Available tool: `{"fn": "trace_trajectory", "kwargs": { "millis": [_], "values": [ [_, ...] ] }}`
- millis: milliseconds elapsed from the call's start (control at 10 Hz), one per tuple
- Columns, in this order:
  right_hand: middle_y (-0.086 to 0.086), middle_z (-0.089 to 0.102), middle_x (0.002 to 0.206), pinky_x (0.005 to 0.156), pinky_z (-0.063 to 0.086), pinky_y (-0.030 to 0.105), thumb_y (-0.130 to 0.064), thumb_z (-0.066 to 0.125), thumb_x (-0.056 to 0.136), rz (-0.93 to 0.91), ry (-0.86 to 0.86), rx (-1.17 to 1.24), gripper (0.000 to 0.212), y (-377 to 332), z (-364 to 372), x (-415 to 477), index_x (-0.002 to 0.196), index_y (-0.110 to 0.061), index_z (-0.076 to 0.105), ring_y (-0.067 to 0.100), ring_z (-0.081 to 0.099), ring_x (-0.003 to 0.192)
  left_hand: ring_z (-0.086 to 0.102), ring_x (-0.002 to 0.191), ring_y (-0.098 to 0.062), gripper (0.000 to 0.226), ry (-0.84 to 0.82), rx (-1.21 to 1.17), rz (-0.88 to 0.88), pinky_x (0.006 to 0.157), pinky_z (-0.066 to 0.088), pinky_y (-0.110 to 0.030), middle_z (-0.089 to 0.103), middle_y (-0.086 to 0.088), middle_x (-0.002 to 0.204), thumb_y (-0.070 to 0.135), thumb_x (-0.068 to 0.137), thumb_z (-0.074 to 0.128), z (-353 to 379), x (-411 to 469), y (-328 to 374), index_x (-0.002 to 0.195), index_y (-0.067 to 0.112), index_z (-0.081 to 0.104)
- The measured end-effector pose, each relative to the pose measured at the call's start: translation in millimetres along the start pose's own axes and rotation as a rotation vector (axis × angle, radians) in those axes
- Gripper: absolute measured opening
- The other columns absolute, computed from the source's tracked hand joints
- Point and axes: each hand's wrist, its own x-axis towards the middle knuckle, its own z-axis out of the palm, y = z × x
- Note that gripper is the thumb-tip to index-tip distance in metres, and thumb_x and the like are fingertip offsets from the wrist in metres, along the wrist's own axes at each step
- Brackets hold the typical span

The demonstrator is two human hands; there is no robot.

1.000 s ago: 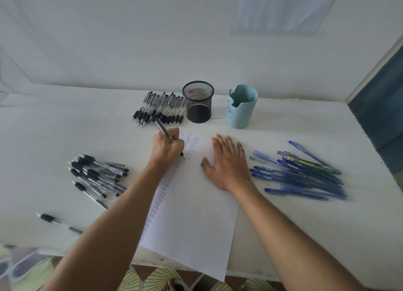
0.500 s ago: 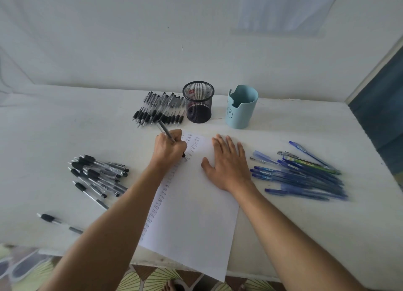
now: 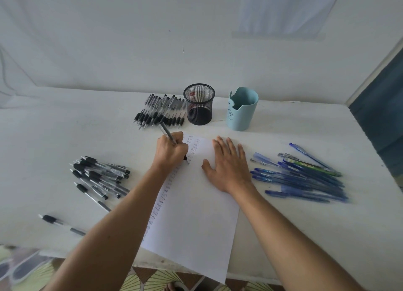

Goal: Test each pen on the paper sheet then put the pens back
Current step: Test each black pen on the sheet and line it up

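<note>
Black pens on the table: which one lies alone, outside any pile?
The lone pen at the near left; the rest form the left pile, the far pile, plus the held pen in the left hand.

handwritten "test" repeated in columns on the paper sheet (image 3: 196,214), print on the blue pens (image 3: 301,181) unreadable

Matt white paper sheet (image 3: 196,221) on a matt table (image 3: 54,138); black wire-mesh metal cup (image 3: 198,104); smooth blue plastic cup (image 3: 242,109).
</note>
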Motion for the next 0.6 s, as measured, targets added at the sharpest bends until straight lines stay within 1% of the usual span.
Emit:
{"fn": "trace_trajectory", "kwargs": {
  "millis": [100,200,300,400,500,600],
  "values": [
    [0.002,0.006,0.168,0.124,-0.004,0.046,-0.053,0.03,0.099,0.001,0.0,-0.001,0.073,0.0,-0.9,-0.2,0.159,-0.015,0.013,0.023,-0.001,0.154,0.025,0.055,-0.017,0.032,-0.008,0.002,0.015,0.049,0.023,-0.034,0.026,-0.006,0.055,-0.01,0.063,0.051,-0.3,-1.2,1.4,0.055,0.008,0.026],
    [0.002,0.007,0.168,0.124,-0.004,0.047,-0.053,0.031,0.099,0.001,0.001,0.0,0.073,-0.2,-1.2,-1.0,0.158,-0.015,0.014,0.023,-0.001,0.154,0.031,0.052,-0.017,0.032,0.025,-0.068,-0.045,0.047,0.028,-0.032,0.031,-0.006,0.054,-0.012,0.064,0.053,-3.9,1.3,0.2,0.055,0.009,0.03],
    [0.002,0.006,0.168,0.124,-0.002,0.047,-0.053,0.031,0.099,-0.003,-0.003,-0.003,0.072,-0.2,-1.9,-1.0,0.159,-0.015,0.014,0.023,0.0,0.155,0.033,0.044,-0.015,0.037,0.085,-0.363,-0.177,0.04,0.027,-0.021,0.037,-0.004,0.054,-0.015,0.072,0.052,-14.1,1.5,4.2,0.056,0.016,0.039],
    [0.002,0.006,0.168,0.124,-0.003,0.047,-0.053,0.03,0.099,-0.005,-0.008,0.0,0.073,-0.2,-1.9,-1.3,0.159,-0.015,0.013,0.023,0.0,0.155,0.036,0.042,-0.012,0.024,0.113,-0.55,-0.269,0.037,0.023,-0.019,0.039,-0.003,0.058,-0.01,0.087,0.048,-22.3,3.8,6.0,0.082,0.013,0.049],
    [0.002,0.006,0.168,0.124,-0.003,0.047,-0.052,0.031,0.099,-0.003,-0.011,0.004,0.073,-0.5,-2.0,-1.4,0.159,-0.015,0.013,0.023,-0.001,0.155,0.037,0.037,-0.012,0.012,0.083,-0.465,-0.216,0.034,0.026,-0.02,0.04,-0.001,0.054,0.021,0.1,0.055,-29.3,4.2,4.1,0.102,0.011,0.049],
    [0.002,0.005,0.168,0.124,-0.003,0.047,-0.052,0.031,0.099,0.0,-0.015,0.002,0.073,-0.6,-2.0,-1.8,0.159,-0.014,0.012,0.023,-0.001,0.155,0.042,0.041,-0.01,0.033,0.015,-0.193,-0.13,0.039,0.034,-0.024,0.051,-0.003,0.056,0.045,0.099,0.054,-37.1,2.4,5.3,0.109,0.014,0.057]
  ]
}}
